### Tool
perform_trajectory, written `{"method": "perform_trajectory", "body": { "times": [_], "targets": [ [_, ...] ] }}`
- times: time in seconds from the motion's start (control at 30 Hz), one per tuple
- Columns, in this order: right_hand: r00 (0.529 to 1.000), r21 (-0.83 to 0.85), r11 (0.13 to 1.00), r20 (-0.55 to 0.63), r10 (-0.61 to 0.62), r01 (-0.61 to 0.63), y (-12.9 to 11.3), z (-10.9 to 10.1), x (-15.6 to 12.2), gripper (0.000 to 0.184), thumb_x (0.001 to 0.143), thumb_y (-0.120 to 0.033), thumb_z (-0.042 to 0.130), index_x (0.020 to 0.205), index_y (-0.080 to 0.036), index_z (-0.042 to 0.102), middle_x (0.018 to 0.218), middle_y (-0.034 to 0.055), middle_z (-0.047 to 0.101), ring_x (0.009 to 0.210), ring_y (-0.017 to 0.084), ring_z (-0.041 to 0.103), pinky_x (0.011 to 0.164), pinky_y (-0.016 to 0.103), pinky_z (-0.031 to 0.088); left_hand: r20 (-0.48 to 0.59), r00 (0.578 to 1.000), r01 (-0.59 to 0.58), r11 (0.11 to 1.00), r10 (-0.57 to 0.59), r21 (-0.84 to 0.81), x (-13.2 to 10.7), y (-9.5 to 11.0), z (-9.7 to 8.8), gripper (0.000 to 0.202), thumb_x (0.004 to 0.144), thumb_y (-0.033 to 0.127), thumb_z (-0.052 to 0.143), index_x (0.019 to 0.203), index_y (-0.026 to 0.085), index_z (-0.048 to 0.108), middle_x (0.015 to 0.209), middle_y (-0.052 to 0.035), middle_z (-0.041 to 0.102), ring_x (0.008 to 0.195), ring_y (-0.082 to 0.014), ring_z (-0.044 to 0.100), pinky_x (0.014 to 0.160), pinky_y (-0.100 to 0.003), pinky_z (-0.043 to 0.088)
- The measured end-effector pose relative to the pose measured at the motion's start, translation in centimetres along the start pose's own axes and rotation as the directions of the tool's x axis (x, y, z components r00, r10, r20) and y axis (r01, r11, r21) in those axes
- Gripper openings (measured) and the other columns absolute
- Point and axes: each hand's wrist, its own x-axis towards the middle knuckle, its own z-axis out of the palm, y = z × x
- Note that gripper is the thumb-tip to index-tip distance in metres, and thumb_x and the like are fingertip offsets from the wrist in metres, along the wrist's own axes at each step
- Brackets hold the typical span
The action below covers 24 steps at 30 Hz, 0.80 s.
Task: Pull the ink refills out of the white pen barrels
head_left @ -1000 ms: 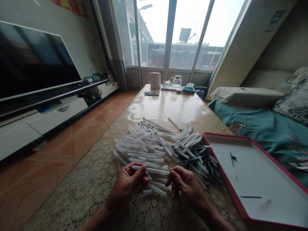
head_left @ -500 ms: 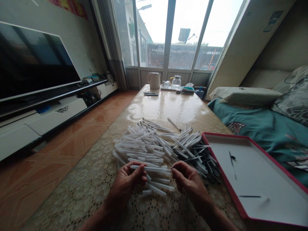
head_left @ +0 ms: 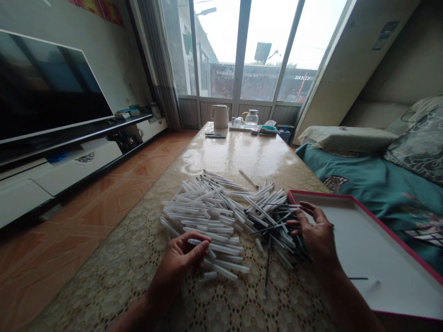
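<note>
My left hand (head_left: 187,253) is closed around a translucent white pen barrel (head_left: 195,241), whose end pokes out by the thumb. To the right, my right hand (head_left: 314,228) reaches over the dark pile beside the tray; its thumb and fingertips pinch the end of a thin dark pen refill (head_left: 278,204). A heap of white pen barrels (head_left: 202,205) spreads across the table in front of both hands. Black pen caps (head_left: 302,246) lie partly hidden beneath the right hand. Another dark refill (head_left: 268,267) lies on the table between my hands.
A shallow red-rimmed tray (head_left: 391,226) with a white floor stands at the right, holding a dark refill (head_left: 358,278). Farther along the table (head_left: 238,157) are a beige jug (head_left: 220,117), a glass pitcher (head_left: 251,119) and a tissue pack (head_left: 268,128). A sofa (head_left: 367,175) borders the right side.
My right hand has moved right and away from me, from beside the left hand's barrel to the refills by the tray. The left hand stays in place with its barrel.
</note>
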Motion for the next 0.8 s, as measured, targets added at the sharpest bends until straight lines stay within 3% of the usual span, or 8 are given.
{"method": "perform_trajectory", "body": {
  "times": [0.1,0.2,0.37,0.47,0.6,0.7,0.8],
  "targets": [
    [0.995,-0.203,0.976,-0.039,-0.087,0.078,-0.1,-0.2,0.0,0.054,0.077,-0.047,0.064,0.12,-0.015,0.057,0.129,0.0226,0.045,0.055,0.016,0.064,0.037,0.027,0.05,-0.004,1.0,0.019,0.992,-0.019,0.123,0.0,0.1,0.2,0.031,0.064,0.038,0.08,0.078,0.013,0.069,0.049,0.0029,0.057,0.035,-0.0072,0.047,0.033,-0.015,0.033],
    [0.988,-0.245,0.961,-0.055,-0.147,0.13,-0.6,-0.2,-0.6,0.047,0.08,-0.045,0.059,0.116,-0.013,0.059,0.125,0.0214,0.048,0.055,0.016,0.065,0.04,0.028,0.052,-0.035,0.999,-0.02,0.974,0.028,0.227,-0.3,0.2,0.2,0.035,0.066,0.036,0.078,0.09,0.013,0.07,0.047,0.0039,0.056,0.036,-0.0085,0.048,0.035,-0.016,0.037],
    [0.961,-0.28,0.935,0.227,-0.157,0.219,-2.5,0.9,-2.0,0.03,0.084,-0.039,0.053,0.102,-0.016,0.06,0.097,0.0119,0.064,0.061,0.019,0.065,0.048,0.028,0.051,-0.11,0.978,-0.135,0.943,0.175,0.303,-0.5,0.1,0.2,0.072,0.067,0.034,0.077,0.131,0.017,0.049,0.053,0.0055,0.06,0.037,-0.0124,0.051,0.037,-0.02,0.043],
    [0.886,-0.408,0.826,0.411,-0.215,0.39,-3.3,2.0,-2.2,0.02,0.084,-0.029,0.053,0.097,-0.017,0.061,0.087,0.0078,0.067,0.068,0.019,0.064,0.063,0.032,0.051,-0.158,0.96,-0.164,0.921,0.232,0.353,-0.4,0.0,-0.1,0.078,0.066,0.033,0.078,0.134,0.017,0.043,0.055,0.0064,0.059,0.038,-0.0121,0.051,0.038,-0.02,0.042],
    [0.778,-0.518,0.617,0.567,-0.271,0.593,-3.1,3.7,-1.4,0.018,0.082,-0.017,0.052,0.098,-0.015,0.058,0.092,0.011,0.066,0.086,0.023,0.062,0.076,0.033,0.048,-0.199,0.927,-0.222,0.891,0.319,0.395,-0.3,0.0,-0.3,0.073,0.068,0.031,0.076,0.132,0.016,0.043,0.053,0.0095,0.05,0.046,-0.0106,0.048,0.046,-0.018,0.039],
    [0.772,-0.65,0.421,0.576,-0.27,0.633,-2.6,5.1,-0.8,0.013,0.081,-0.014,0.054,0.093,-0.014,0.06,0.09,0.0118,0.065,0.09,0.024,0.059,0.079,0.033,0.044,-0.199,0.927,-0.236,0.906,0.319,0.352,-0.4,0.2,-0.3,0.069,0.072,0.031,0.074,0.132,0.017,0.043,0.055,0.0095,0.049,0.045,-0.01,0.045,0.047,-0.018,0.038],
    [0.787,-0.702,0.356,0.554,-0.271,0.617,-2.2,6.3,-0.5,0.007,0.082,-0.018,0.057,0.086,-0.016,0.062,0.089,0.0128,0.063,0.09,0.027,0.057,0.078,0.034,0.042,-0.197,0.937,-0.232,0.935,0.289,0.268,-0.5,0.1,-0.1,0.065,0.071,0.033,0.074,0.129,0.019,0.046,0.056,0.0092,0.049,0.042,-0.0095,0.043,0.044,-0.019,0.036]
  ]
}}
